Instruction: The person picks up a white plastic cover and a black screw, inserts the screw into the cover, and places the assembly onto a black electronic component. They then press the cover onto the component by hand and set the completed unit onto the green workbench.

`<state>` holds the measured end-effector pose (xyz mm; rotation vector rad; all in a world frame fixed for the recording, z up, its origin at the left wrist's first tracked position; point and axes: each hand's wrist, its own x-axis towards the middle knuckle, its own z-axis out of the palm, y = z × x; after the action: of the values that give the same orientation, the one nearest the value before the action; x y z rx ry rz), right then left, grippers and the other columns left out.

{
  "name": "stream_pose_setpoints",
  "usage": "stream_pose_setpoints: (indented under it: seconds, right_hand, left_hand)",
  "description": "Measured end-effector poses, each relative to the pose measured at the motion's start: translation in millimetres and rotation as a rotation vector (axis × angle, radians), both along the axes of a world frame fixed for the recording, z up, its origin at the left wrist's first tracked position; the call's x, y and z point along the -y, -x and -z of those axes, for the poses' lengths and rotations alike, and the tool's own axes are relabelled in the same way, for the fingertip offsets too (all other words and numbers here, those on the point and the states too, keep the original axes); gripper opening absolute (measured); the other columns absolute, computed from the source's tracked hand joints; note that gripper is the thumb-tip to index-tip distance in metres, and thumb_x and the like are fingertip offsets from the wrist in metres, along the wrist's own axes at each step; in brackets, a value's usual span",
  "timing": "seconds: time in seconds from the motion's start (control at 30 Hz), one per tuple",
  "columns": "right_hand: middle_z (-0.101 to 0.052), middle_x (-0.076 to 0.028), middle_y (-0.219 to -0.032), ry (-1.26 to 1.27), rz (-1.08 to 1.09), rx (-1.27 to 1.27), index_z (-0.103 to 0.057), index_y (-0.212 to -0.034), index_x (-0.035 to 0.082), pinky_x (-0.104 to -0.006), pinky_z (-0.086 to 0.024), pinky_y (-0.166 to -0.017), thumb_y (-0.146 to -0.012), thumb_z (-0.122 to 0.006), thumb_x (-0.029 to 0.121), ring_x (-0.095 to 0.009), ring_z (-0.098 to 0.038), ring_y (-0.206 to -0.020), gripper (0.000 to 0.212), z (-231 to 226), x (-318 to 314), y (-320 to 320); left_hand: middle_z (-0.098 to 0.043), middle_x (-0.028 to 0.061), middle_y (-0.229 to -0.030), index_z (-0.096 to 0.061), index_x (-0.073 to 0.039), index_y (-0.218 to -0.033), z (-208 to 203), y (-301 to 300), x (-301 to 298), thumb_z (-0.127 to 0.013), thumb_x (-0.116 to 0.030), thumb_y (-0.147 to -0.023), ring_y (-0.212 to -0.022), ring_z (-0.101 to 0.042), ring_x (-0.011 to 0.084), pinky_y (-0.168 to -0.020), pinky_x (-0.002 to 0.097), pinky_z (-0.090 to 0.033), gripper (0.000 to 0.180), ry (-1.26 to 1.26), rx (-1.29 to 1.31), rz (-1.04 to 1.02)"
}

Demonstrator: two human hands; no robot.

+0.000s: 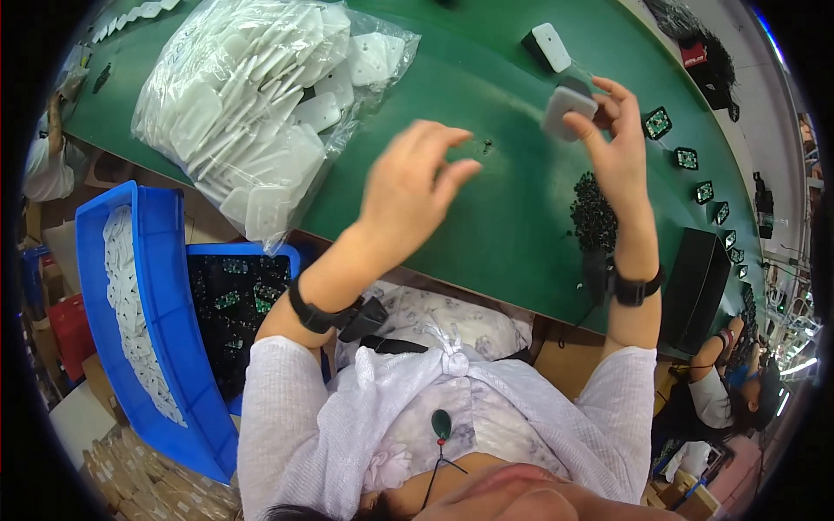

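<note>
Over the green table (486, 234), my right hand (618, 139) grips a small box-shaped housing (566, 111) with a whitish face and a dark back, held between thumb and fingers. A similar white-and-black housing (549, 48) rests on the table beyond it. My left hand (415, 178) is slightly blurred, with thumb and fingers apart and nothing in them. Just right of its fingertips lie a few tiny dark pieces (487, 146), too small to name. A heap of small black parts (593, 213) lies below my right hand, beside the wrist.
A clear plastic bag (252, 95) full of white plastic covers lies at the left. Blue bins (195, 339) stand below it, holding white pieces and green circuit boards. Black housings with green boards (686, 158) line the right side, near a black box (695, 286). Another person (725, 382) sits far right.
</note>
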<state>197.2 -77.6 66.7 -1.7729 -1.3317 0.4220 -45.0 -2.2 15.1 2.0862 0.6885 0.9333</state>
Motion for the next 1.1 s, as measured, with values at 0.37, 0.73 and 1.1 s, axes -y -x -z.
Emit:
stream_pose_setpoints:
  seconds: [0.37,0.73,1.1]
  right_hand:
    - [-0.065,-0.006,-0.104,0.397,-0.065,0.111,-0.06,-0.126,0.011,-0.0288,-0.046,-0.087,-0.088,-0.064,0.016,-0.014,-0.059,-0.096,0.039,10.3,-48.1,-147.4]
    - [-0.064,-0.01,-0.115,0.465,0.095,0.086,-0.057,-0.127,0.008,-0.0306,-0.048,-0.085,-0.09,-0.064,0.037,-0.02,-0.059,-0.102,0.048,15.5,-39.3,-151.0]
    - [-0.043,-0.011,-0.145,-0.057,-0.405,0.943,-0.046,-0.135,0.002,-0.0432,-0.027,-0.114,-0.084,-0.049,0.01,-0.025,-0.041,-0.133,0.052,82.5,4.6,63.3]
  left_hand:
    - [-0.063,0.0085,-0.106,-0.063,-0.002,-0.103,-22.0,64.5,-69.5,-0.054,-0.004,-0.077,-0.105,-0.055,0.0245,-0.087,0.0364,-0.042,0.027,-0.791,-0.775,-0.268]
    - [-0.06,0.0065,-0.092,-0.059,-0.004,-0.103,-24.0,48.4,-82.2,-0.074,-0.011,-0.068,-0.097,-0.054,0.0238,-0.082,0.0364,-0.04,0.039,-0.801,-0.97,-0.188]
    - [-0.058,0.0114,-0.104,-0.056,-0.001,-0.108,-16.2,54.7,-88.6,-0.065,-0.008,-0.076,-0.101,-0.053,0.028,-0.085,0.0386,-0.041,0.034,-0.799,-0.954,-0.082]
